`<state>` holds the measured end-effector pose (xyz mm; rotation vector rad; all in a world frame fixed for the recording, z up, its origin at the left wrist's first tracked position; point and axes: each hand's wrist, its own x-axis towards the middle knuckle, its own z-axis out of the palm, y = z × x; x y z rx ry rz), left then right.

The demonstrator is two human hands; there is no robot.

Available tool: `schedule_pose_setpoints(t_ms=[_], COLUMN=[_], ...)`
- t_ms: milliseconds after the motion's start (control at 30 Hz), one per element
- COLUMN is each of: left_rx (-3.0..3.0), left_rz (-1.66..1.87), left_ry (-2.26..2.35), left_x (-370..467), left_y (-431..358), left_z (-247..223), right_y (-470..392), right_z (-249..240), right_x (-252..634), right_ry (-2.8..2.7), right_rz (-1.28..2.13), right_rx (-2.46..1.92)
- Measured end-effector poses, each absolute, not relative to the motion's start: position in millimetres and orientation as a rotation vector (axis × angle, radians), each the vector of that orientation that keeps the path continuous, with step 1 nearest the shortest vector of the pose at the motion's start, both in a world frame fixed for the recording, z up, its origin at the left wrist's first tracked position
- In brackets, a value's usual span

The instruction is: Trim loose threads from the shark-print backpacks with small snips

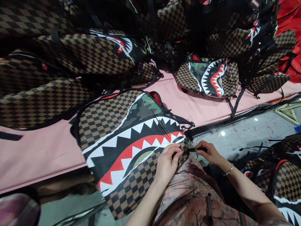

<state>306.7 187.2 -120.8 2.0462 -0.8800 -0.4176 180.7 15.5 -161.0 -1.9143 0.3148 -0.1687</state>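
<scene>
Before us, the left hand [168, 161] pinches the checkered backpack [133, 144] at ten o'clock, the right hand [208, 152] a black piece [193, 150]; a hard tug might slide the backpack off the table [188, 108].

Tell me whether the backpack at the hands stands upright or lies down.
Lying down: the backpack has its toothy front facing up and juts past the pink table.

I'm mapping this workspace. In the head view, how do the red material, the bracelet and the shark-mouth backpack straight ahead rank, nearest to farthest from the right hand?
From the right hand:
1. Bracelet: on that arm's wrist.
2. Shark-mouth backpack: ahead, on the pink surface.
3. Red material: top right corner.
</scene>
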Motion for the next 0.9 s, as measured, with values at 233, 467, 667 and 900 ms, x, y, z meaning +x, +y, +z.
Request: schedule_pose_setpoints(t_ms=[233,467,667,900], left_rx=[1.979,1.953,2.256,2.568], left_rz=[-0.564,-0.561,-0.310,-0.474], left_ry=[-0.709,-0.684,-0.549,-0.749], left_x=[312.3,315.6,329.1,311.7], left_y=[190.6,189.6,215.4,218.7], left_z=[-124.3,-122.3,-115.0,-107.7], right_y=[12.1,13.0,4.4,4.7], right_z=[-149.3,-154.2,-162.7,-157.0], right_x=[192.4,202.6,194.6,202.6], right_ry=[0.119,0.054,0.071,-0.102], right_rz=[-0.103,-0.135,-0.240,-0.297], right_rx=[-2.031,-2.080,-2.044,-2.133])
